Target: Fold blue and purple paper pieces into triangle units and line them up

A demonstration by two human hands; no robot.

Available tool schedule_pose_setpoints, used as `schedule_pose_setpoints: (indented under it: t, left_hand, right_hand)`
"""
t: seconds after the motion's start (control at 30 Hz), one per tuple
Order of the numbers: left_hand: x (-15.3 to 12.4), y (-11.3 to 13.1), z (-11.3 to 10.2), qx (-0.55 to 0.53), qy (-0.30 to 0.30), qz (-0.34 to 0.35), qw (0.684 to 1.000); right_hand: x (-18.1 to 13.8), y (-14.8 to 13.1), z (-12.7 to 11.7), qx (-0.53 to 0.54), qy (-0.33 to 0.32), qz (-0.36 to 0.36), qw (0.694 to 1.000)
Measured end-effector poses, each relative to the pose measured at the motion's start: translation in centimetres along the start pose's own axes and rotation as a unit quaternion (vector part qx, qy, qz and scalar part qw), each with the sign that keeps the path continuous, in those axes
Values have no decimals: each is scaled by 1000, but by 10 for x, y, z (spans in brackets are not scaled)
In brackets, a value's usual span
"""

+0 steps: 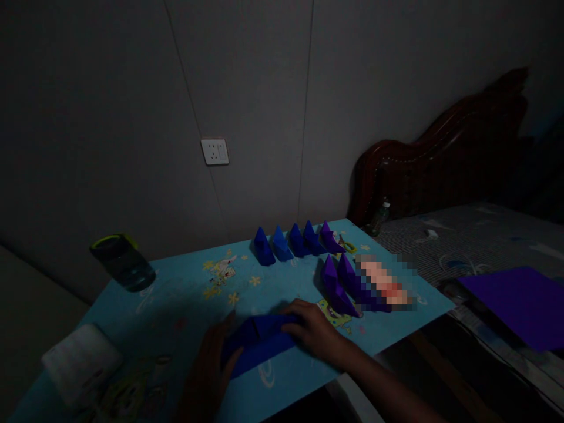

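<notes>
A dark blue folded sheet of paper lies near the table's front edge, with its top corners turned down. My left hand grips its left end, thumb in front and fingers at the far side. At the opposite end my right hand is closed on the paper, thumb and fingers at its upper right corner. Beyond my right hand stand two purple paper boats, partly behind a blurred patch. Farther back, by the wall, is a row of several blue and purple paper boats.
A dark cup with a green rim stands back left. A white object lies at the front left. On the right, a purple sheet rests beside the bed, and a bottle stands beyond the patterned table.
</notes>
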State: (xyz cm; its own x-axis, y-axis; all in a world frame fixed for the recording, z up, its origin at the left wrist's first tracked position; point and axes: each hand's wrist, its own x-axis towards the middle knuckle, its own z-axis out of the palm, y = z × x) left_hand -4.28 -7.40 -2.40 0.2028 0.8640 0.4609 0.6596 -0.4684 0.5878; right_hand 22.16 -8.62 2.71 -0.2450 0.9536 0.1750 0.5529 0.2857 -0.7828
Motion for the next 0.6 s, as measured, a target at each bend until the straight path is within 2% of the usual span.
schedule_pose_setpoints:
  t: [0.07,0.13,0.17,0.27,0.37,0.43,0.5,0.6]
  left_hand:
    - [19,-1,-8,-46,-19,-57,997]
    - [44,-2,-18,-84,-77,-122,986]
    - [58,-2,-23,-103,-78,-150,980]
    - [97,0,-32,-184,-45,-215,958]
    - [123,0,-30,-330,8,-243,912]
    - [127,-4,-23,-386,37,-254,886]
    - [123,-10,-16,-404,77,-262,873]
    - [110,-17,-8,-378,96,-254,885]
  right_hand:
    - [7,-1,-6,61,29,9,998]
    - [17,-1,-10,108,65,27,992]
    - [24,0,-11,136,77,41,987]
    - [49,4,-10,238,107,88,961]
    - [80,9,-5,297,154,77,939]
    - [98,11,-1,312,180,57,931]
    - [110,12,5,335,194,47,921]
    - [113,15,14,370,209,52,904]
